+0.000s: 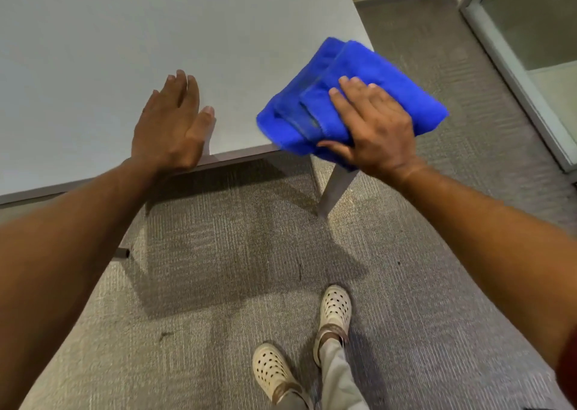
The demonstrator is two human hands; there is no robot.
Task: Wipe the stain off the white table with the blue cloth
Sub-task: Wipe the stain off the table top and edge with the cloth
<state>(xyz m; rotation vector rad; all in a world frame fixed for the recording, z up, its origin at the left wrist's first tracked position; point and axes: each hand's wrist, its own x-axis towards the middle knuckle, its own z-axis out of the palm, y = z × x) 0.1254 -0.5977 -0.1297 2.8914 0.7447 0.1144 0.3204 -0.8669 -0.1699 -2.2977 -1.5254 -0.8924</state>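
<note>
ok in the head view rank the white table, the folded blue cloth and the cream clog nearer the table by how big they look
1. White table, by far the largest.
2. Folded blue cloth, under the right hand.
3. Cream perforated clog, smallest, though it sits farther from the camera, so true size is unsure.

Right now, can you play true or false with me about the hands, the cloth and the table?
1. The right hand presses on the blue cloth. True.
2. The cloth sits in the middle of the table. False: it lies at the near right corner of the white table and hangs over the edge.
3. The left hand lies flat on the table with nothing in it. True.
4. The person is barefoot. False: the feet wear pale shoes with holes.
5. The floor is shiny wood. False: it is grey carpet.
</note>
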